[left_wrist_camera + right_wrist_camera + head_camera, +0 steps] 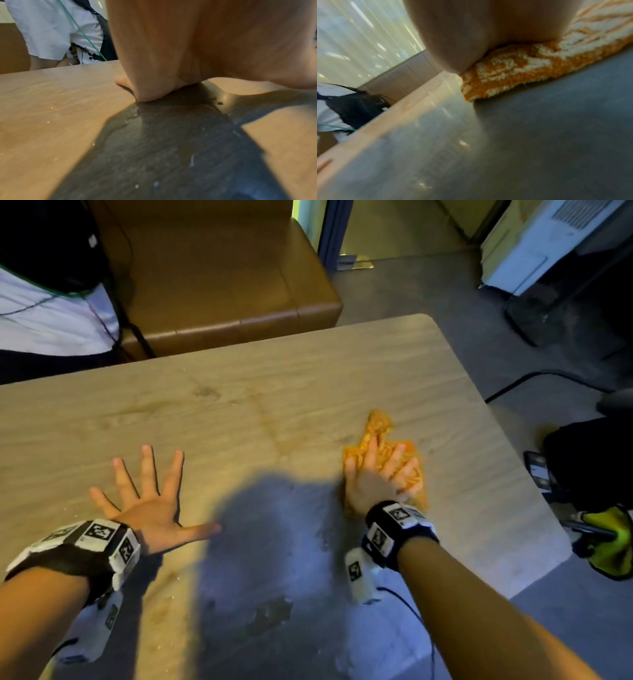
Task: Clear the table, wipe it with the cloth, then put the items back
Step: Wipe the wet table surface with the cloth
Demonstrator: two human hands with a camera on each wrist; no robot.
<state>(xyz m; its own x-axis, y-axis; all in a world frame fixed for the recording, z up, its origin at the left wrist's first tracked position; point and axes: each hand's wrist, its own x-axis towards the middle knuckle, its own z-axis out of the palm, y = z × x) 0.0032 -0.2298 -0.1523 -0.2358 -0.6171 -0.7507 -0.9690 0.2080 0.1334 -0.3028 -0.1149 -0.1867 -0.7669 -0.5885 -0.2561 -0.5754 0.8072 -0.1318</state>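
A: Where do we have the cloth (383, 453)?

B: On the right part of the counter (239, 405), flat under our right hand (373, 477). The fingers (368, 450) lie straight and spread across it, pressing it down; nothing is curled round it. A crumpled point of the orange and white fabric sticks out beyond the fingertips, toward the far edge.

A: And from the right wrist?

B: There we see the heel of the right hand (488, 33) sitting on the cloth (513, 70), whose near edge lies on the shaded counter (539, 135).

A: What about our left hand (144, 501)?

B: It rests palm down on the bare counter, well apart from the cloth, with all fingers (147, 470) fanned wide and the thumb pointing toward the middle. It holds nothing. The left wrist view shows the left hand (188, 47) touching the counter (51, 108), with small pale specks scattered on the wood.

A: Anything else around us?

B: A brown padded bench (222, 285) beyond the far edge, a person in a white top (51, 313) at the far left, and a yellow-green item (609, 539) off the right side.
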